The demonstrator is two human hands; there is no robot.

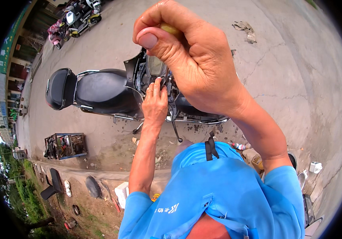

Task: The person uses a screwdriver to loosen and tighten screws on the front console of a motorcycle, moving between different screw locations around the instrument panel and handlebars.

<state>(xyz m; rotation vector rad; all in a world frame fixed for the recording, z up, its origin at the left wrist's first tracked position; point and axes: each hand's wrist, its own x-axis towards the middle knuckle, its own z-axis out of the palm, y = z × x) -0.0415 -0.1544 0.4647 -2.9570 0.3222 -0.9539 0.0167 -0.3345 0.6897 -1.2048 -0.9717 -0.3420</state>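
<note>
Raised close to the camera, my right hand [194, 55] is closed around a screwdriver [170, 30]. Its yellowish handle shows between thumb and forefinger, and a thin shaft appears below the fist. A black scooter [103, 87] stands side-on beyond me, its seat toward the left and its front partly behind my right hand. My left hand [155, 103] reaches to the scooter's handlebar area, just below the instrument panel [155, 65]. Its fingers are bunched against the parts there; what lies under the fingertips is hidden. Trim around the panel looks opened up, with inner parts showing.
A metal tool crate [65, 145] stands on the ground at left. A brake lever [175, 125] juts toward me. Other scooters [79, 20] stand far left, a cloth [245, 31] lies far right, and a loose black seat-like part [93, 186] rests on dirt near left.
</note>
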